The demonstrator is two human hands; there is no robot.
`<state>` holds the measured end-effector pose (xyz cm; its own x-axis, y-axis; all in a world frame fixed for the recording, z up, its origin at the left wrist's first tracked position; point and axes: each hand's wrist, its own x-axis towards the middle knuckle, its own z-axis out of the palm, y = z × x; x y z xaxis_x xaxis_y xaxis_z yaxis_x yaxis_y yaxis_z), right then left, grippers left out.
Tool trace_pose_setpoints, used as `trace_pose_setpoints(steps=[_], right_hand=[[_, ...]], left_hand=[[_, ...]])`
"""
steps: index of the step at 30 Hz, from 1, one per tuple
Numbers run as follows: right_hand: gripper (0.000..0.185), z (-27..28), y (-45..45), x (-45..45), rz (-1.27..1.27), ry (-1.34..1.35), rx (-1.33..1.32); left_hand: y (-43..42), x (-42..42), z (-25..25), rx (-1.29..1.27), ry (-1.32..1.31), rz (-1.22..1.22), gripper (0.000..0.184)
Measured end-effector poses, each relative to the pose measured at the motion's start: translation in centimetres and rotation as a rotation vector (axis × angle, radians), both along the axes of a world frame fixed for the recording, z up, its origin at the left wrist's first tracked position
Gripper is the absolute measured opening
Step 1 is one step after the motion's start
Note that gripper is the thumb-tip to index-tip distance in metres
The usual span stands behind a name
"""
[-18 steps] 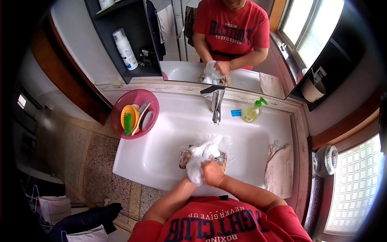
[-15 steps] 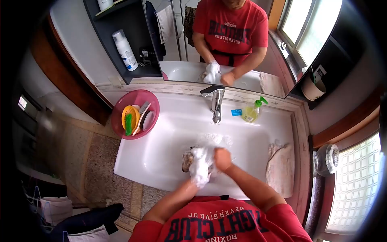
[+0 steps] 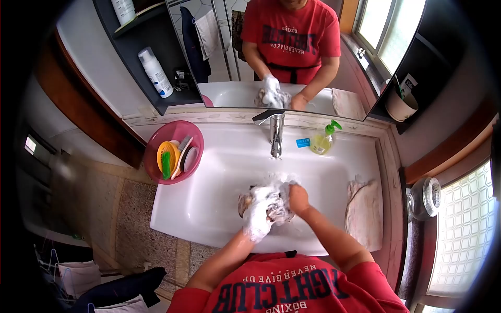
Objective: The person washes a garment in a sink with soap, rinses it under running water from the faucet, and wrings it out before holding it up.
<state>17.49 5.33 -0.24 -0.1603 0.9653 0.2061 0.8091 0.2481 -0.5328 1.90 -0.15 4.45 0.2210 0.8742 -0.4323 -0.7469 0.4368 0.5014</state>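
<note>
A crumpled, mottled brown-and-white cloth (image 3: 280,212), thick with suds, is held low over the white sink (image 3: 214,172). My left hand (image 3: 257,215) is coated in white foam up to the wrist and grips the left part of the cloth; foam hides most of its fingers. Curled into a fist, my right hand (image 3: 298,199) holds the right side of the bundle. Foam also lies on the basin just beyond both hands, below the chrome faucet (image 3: 276,136). No running water shows.
A pink basin (image 3: 197,134) with a yellow strainer (image 3: 163,149) and brushes stands on the sink's left corner. Behind the sink's right side are a green-topped pump bottle (image 3: 321,143) and a blue packet (image 3: 303,142). A stained cloth (image 3: 364,219) lies on the right ledge.
My right hand has shifted slightly right and down. More of the soapy cloth now shows spread between my hands. The whole view has tilted a little.
</note>
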Motion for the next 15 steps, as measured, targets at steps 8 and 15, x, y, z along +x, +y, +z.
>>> trace_pose_setpoints(steps=[8, 15], right_hand=[[0.063, 7.0, -1.1, -1.6, 0.463, 0.388, -0.284], [0.034, 4.0, -1.4, -1.6, 0.224, 0.601, -0.314]], left_hand=[[0.4, -0.8, 4.5, 0.102, -0.094, -0.054, 0.023], [0.0, -2.0, 2.6, -0.100, -0.035, -0.148, 0.042]])
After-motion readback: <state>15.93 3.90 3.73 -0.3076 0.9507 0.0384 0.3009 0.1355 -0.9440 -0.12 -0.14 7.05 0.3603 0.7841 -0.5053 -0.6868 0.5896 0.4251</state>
